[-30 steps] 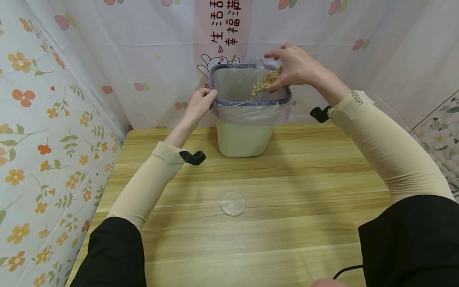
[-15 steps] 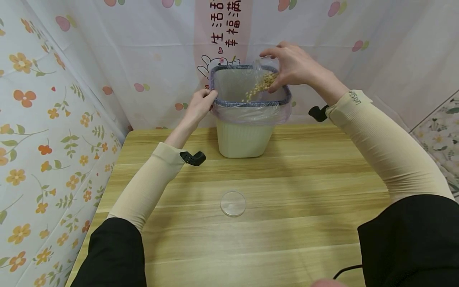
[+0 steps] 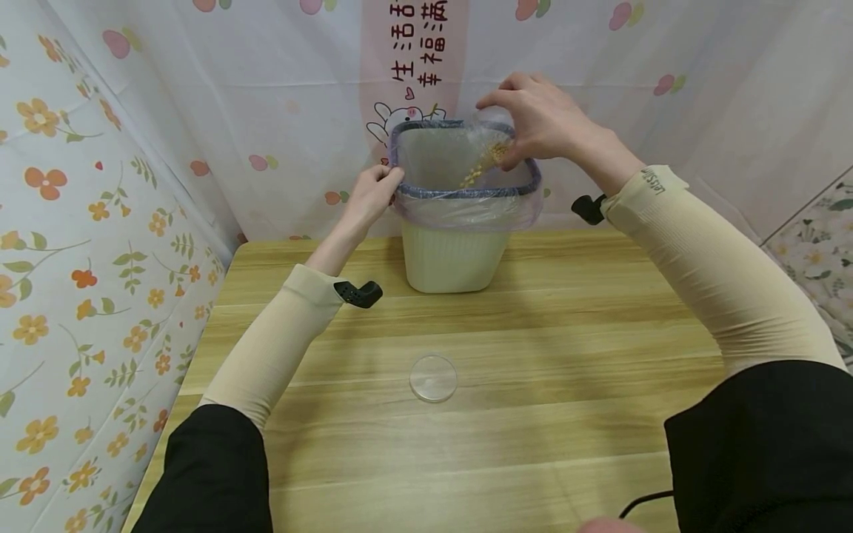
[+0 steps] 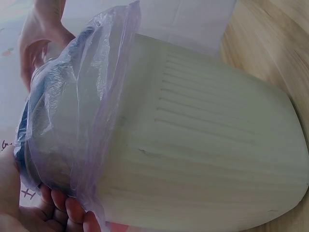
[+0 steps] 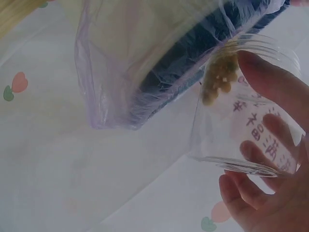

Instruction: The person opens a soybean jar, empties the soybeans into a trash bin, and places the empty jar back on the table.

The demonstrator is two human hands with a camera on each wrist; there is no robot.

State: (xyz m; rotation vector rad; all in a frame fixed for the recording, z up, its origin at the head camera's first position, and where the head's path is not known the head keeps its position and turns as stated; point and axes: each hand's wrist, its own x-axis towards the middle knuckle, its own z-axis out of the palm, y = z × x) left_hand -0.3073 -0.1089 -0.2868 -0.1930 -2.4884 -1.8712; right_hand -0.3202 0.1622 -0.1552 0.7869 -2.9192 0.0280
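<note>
My right hand grips a clear plastic jar tipped over the mouth of a cream trash bin. Small yellowish beans or kernels fall from the jar into the bin, and a small clump of them lies near its threaded mouth. A thin translucent bag lines the bin and folds over its dark blue rim. With thumb and fingers, my left hand pinches the bin's left rim over the bag. A round clear lid lies flat on the table in front of the bin.
The wooden table holds the bin near its back edge. Behind hangs a printed curtain, and a floral curtain runs along the left side. A black cable lies at the lower right.
My right hand has shifted slightly left and tipped the jar further. Far fewer kernels show in the jar now, as they have poured into the bin. My left hand has stayed put.
</note>
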